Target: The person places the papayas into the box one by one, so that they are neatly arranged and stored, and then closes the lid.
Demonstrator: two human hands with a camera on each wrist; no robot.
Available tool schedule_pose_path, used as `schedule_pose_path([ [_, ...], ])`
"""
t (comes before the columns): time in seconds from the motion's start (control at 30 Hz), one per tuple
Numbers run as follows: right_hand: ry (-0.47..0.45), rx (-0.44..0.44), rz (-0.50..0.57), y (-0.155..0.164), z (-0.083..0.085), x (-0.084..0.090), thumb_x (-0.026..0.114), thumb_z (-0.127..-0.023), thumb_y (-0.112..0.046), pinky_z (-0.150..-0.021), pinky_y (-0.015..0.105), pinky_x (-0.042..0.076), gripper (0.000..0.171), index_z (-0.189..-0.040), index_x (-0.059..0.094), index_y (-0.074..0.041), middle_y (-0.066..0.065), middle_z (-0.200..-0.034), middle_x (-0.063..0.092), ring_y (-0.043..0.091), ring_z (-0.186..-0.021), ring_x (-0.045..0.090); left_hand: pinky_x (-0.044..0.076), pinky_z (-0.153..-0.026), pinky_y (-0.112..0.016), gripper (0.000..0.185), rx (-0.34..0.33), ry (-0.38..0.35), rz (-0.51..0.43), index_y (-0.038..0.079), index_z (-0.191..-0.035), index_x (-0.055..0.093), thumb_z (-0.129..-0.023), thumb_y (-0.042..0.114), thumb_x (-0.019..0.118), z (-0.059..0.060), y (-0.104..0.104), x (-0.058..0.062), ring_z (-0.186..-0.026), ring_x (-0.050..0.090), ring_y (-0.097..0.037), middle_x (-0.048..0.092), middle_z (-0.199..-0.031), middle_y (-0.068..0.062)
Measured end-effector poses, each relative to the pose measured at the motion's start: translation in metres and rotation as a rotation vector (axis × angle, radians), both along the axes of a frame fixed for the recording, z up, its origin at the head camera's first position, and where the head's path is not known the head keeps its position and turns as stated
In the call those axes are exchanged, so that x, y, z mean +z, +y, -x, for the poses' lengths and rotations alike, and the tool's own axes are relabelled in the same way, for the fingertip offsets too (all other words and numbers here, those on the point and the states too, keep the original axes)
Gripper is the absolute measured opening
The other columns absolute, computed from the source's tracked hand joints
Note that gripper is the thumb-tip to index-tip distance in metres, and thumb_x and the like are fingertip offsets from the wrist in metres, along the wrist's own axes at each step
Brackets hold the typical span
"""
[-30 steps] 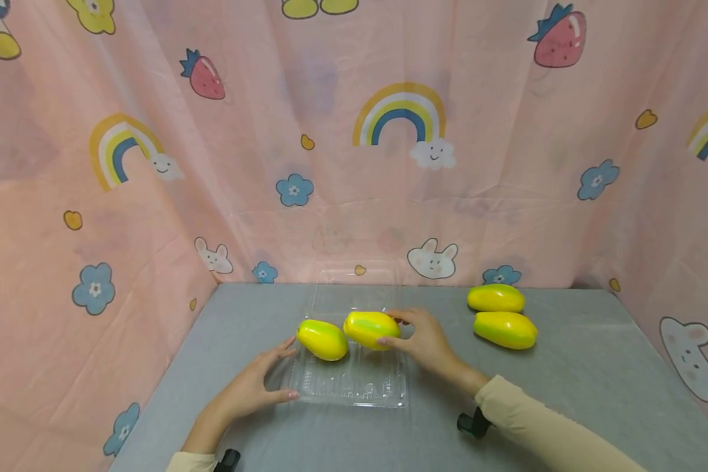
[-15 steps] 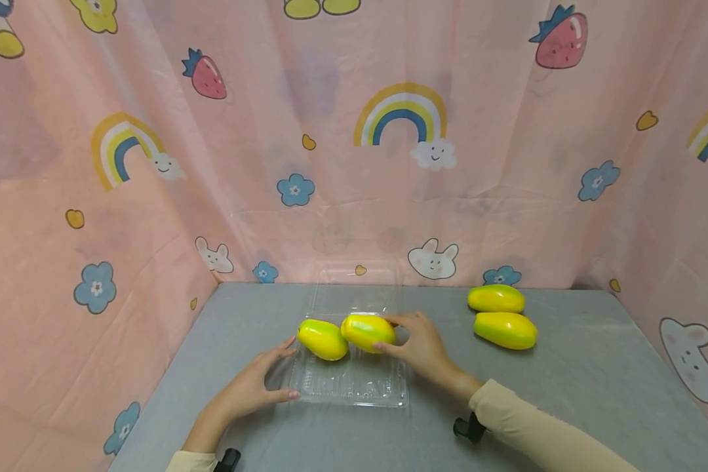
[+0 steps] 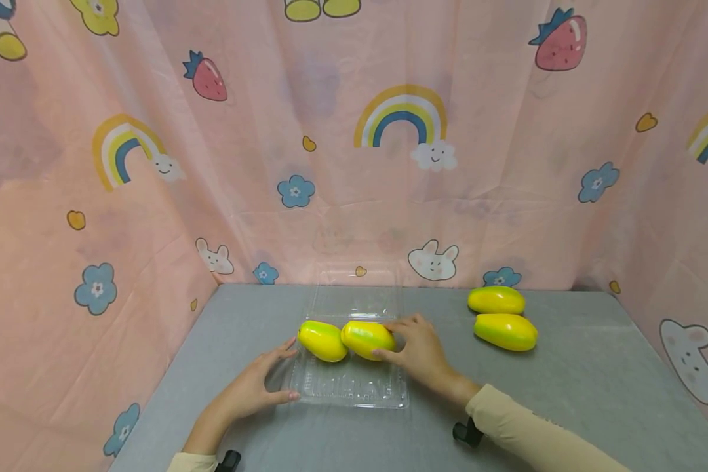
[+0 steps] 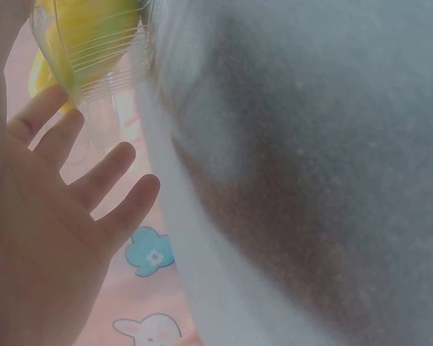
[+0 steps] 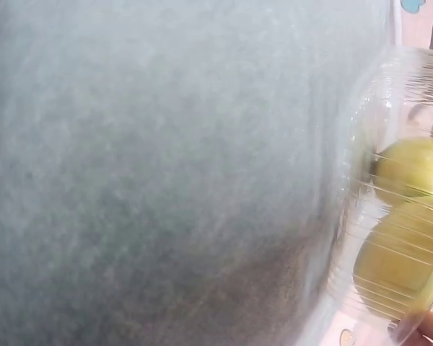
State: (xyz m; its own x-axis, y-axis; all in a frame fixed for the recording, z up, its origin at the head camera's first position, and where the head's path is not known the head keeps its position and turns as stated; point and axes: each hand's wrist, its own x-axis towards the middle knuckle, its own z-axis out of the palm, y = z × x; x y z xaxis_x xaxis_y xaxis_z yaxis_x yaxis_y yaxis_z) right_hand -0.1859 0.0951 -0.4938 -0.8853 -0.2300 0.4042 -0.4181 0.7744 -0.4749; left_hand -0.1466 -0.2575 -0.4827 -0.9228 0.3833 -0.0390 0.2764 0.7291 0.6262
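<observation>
A clear plastic clamshell box (image 3: pixel 354 401) lies on the grey table with its lid (image 3: pixel 354 303) folded back. My right hand (image 3: pixel 421 354) holds a yellow-green papaya (image 3: pixel 367 339) by its right end, thumb in front and fingers behind, in the back of the box. A second papaya (image 3: pixel 322 341) lies just left of it, the two overlapping in the head view. My left hand (image 3: pixel 250 388) is spread along the box's left side, its fingertips right at the wall. In the left wrist view its fingers (image 4: pixel 105 176) are stretched out, some against the ribbed plastic.
Two more papayas, one behind (image 3: pixel 496 299) and one in front (image 3: pixel 505 332), lie side by side on the table (image 3: pixel 572 380) at the right. A pink patterned curtain (image 3: pixel 354 216) rises behind the table's back edge and along both sides.
The right hand has brought its papaya slightly left and toward the front, down level with the other one. The left hand and the box have stayed in place.
</observation>
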Motion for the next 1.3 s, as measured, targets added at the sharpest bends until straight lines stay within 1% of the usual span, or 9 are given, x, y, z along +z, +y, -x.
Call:
schedule_pose_path([
  [0.13,0.008,0.002,-0.022,-0.0008,-0.0001,-0.0009,0.082,-0.07,-0.058,-0.08,0.03,0.039,0.063,-0.115,0.074,-0.015,0.0,-0.11,0.075,0.013,-0.088,0.048,0.031,-0.115,-0.066,0.088,0.004,-0.002,0.004,0.024,-0.149,0.044,-0.074,0.054,0.081,0.0003,0.0004,-0.001,-0.148,0.034,-0.036,0.028,-0.165,0.005],
  [0.27,0.018,0.007,-0.052,-0.0014,0.0005,-0.0008,0.081,-0.07,-0.058,-0.083,0.033,0.04,0.063,-0.114,0.074,-0.014,0.001,-0.109,0.074,0.016,-0.091,0.05,0.031,-0.116,-0.066,0.088,0.001,-0.005,-0.003,0.023,-0.148,0.046,-0.074,0.055,0.08,0.0,0.0004,-0.0007,-0.148,0.033,-0.036,0.027,-0.165,0.005],
  [0.43,0.026,0.016,-0.087,-0.002,0.0016,-0.0012,0.081,-0.07,-0.059,-0.084,0.034,0.04,0.064,-0.116,0.074,-0.015,0.0,-0.109,0.074,0.016,-0.09,0.05,0.03,-0.116,-0.065,0.089,-0.002,-0.007,-0.002,0.022,-0.148,0.046,-0.074,0.058,0.079,-0.0001,-0.0003,-0.0006,-0.149,0.032,-0.036,0.026,-0.165,0.006],
  [0.6,0.026,0.026,-0.126,-0.0027,0.0011,-0.0008,0.081,-0.07,-0.059,-0.085,0.035,0.039,0.065,-0.12,0.072,-0.018,0.0,-0.111,0.075,0.016,-0.09,0.049,0.029,-0.116,-0.066,0.088,0.001,-0.011,-0.004,0.023,-0.148,0.046,-0.074,0.058,0.079,0.0,-0.0006,-0.0013,-0.149,0.031,-0.036,0.026,-0.165,0.006],
  [0.77,0.029,0.02,-0.131,-0.0038,-0.0002,-0.0004,0.081,-0.071,-0.059,-0.086,0.036,0.039,0.065,-0.12,0.072,-0.018,-0.001,-0.11,0.075,0.016,-0.09,0.048,0.03,-0.116,-0.066,0.088,0.003,-0.015,-0.002,0.025,-0.148,0.045,-0.074,0.059,0.078,-0.0004,-0.0007,-0.0021,-0.149,0.031,-0.036,0.026,-0.165,0.005],
  [1.03,0.023,0.008,-0.128,-0.0056,0.0001,-0.0026,0.08,-0.07,-0.062,-0.096,0.045,0.039,0.068,-0.12,0.071,-0.018,-0.001,-0.109,0.075,0.019,-0.095,0.052,0.03,-0.116,-0.065,0.089,0.003,-0.01,-0.002,0.023,-0.148,0.046,-0.074,0.059,0.078,-0.0007,-0.0002,-0.0019,-0.149,0.031,-0.035,0.026,-0.166,0.006],
  [1.3,0.033,0.016,-0.115,-0.0047,0.0012,-0.0036,0.083,-0.067,-0.06,-0.097,0.044,0.038,0.069,-0.12,0.071,-0.017,-0.002,-0.109,0.076,0.018,-0.094,0.052,0.03,-0.116,-0.066,0.087,-0.008,-0.001,-0.006,0.022,-0.148,0.045,-0.075,0.058,0.078,-0.001,0.0002,-0.0019,-0.149,0.031,-0.036,0.026,-0.166,0.005],
])
